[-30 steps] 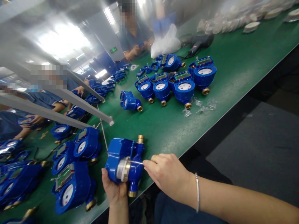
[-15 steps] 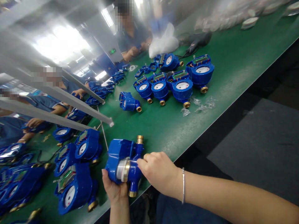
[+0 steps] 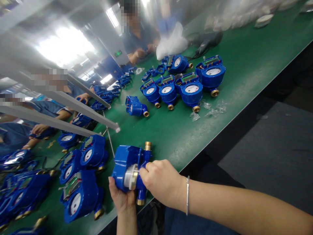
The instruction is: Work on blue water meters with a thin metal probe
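Observation:
My left hand [image 3: 121, 197] grips a blue water meter [image 3: 127, 163] from below, holding it on its side at the near edge of the green table [image 3: 176, 133]. The meter has brass ends at top and bottom and a metal ring on its side. My right hand [image 3: 160, 181], fingers curled, presses against that ring; what its fingertips pinch is hidden. A thin wire [image 3: 110, 143] rises from the meter toward a grey rail.
Several finished blue meters [image 3: 78, 195] lie at my left, and a row of meters [image 3: 186, 86] stands farther along with one tipped meter [image 3: 134, 107]. Clear plastic scraps [image 3: 212, 111] lie near the edge. Other people work across the table, behind grey rails [image 3: 73, 104]. A white bag [image 3: 172, 42] sits beyond.
My right hand has slid left along the meter, from a pinch on a thin wire away from the body to pressing against the metal ring. The left hand keeps its hold.

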A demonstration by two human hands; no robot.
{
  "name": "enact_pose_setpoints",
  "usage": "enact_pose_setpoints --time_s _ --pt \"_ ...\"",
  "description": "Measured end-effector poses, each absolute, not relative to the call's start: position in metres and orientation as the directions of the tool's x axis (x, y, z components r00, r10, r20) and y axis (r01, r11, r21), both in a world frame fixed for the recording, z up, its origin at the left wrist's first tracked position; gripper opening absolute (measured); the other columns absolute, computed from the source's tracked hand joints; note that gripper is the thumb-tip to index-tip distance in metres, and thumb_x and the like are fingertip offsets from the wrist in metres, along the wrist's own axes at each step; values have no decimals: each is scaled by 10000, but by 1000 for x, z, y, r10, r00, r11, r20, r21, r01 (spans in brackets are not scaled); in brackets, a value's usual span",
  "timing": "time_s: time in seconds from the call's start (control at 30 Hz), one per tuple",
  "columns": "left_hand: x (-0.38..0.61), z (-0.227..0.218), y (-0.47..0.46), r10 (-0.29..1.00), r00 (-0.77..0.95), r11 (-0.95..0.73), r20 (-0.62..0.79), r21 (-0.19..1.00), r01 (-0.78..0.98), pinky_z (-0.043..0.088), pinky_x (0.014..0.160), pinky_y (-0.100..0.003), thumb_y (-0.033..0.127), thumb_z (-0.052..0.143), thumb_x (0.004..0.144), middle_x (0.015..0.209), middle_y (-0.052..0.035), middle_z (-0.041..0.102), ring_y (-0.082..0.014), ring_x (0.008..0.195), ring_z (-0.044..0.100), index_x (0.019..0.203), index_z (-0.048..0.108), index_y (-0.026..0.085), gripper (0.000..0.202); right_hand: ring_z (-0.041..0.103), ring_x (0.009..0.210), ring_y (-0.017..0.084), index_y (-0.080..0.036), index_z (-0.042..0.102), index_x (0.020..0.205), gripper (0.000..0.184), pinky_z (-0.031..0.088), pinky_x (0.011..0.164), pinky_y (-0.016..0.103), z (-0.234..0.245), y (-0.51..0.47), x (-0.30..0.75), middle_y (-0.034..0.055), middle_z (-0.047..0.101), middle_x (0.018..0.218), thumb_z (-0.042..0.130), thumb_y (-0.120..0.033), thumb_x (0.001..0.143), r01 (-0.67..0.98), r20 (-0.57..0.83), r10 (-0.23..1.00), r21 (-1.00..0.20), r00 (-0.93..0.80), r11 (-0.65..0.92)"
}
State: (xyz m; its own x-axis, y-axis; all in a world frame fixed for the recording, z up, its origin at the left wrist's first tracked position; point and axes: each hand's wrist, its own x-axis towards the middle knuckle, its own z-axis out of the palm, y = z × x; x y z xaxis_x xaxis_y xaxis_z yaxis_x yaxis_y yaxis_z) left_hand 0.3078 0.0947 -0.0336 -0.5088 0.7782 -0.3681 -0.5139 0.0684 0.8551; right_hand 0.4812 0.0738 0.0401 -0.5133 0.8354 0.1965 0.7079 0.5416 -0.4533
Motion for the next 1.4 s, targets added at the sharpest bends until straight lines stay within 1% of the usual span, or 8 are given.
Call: enact_pose_setpoints --time_s 0.23,0.33,0.47,0.77,0.9,1.0,1.2,1.4 --pt "302 -39 96 789 -476 77 -389 831 -551 522 716 -297 537 424 860 801 -25 702 -180 723 649 1007 662 177 457 654 676 210 -179 645 821 184 363 502 300 41 82 491 57 698 791 487 -228 902 728 129 876 -508 -464 460" --pt "301 -42 98 794 -471 74 -384 831 -552 515 742 -317 566 450 838 819 -34 702 -195 746 647 1029 657 165 490 647 655 202 -178 630 803 178 355 495 294 49 75 500 55 682 758 480 -190 899 749 155 884 -479 -441 458" --pt "305 -38 100 798 -499 23 -338 845 -534 504 723 -283 555 453 843 798 -28 703 -175 727 638 1016 666 160 481 655 659 206 -153 626 785 183 364 485 280 54 72 502 82 676 739 470 -127 877 759 155 875 -444 -458 476" --pt "313 -28 96 782 -483 70 -395 825 -561 510 700 -285 546 420 856 751 -26 702 -173 700 643 915 676 160 467 647 624 224 -130 630 789 182 431 451 295 52 72 488 94 677 736 467 -68 840 734 217 841 -413 -496 539" --pt "309 -32 97 784 -485 73 -388 832 -549 508 713 -285 564 437 841 764 -27 701 -171 707 638 963 671 155 487 628 590 222 -124 629 774 166 432 426 295 52 64 488 100 668 706 486 -47 812 744 298 830 -372 -471 556" --pt "307 -35 98 797 -478 65 -369 839 -540 512 727 -287 557 429 848 778 -28 704 -176 736 642 989 670 162 484 627 583 222 -117 631 768 178 427 422 294 52 67 488 110 671 703 475 -42 811 743 285 827 -365 -485 562" --pt "308 -32 96 783 -488 64 -386 830 -554 522 682 -278 539 400 871 775 -25 708 -170 703 648 934 679 168 468 656 668 234 -119 631 818 213 454 511 316 35 83 482 113 684 773 431 -56 856 711 185 835 -451 -518 540" --pt "306 -35 97 784 -485 76 -387 835 -544 525 693 -290 548 403 863 771 -20 700 -173 698 644 976 673 177 473 657 717 212 -167 635 881 212 452 577 312 23 85 480 61 696 834 433 -208 929 713 131 861 -507 -491 484"
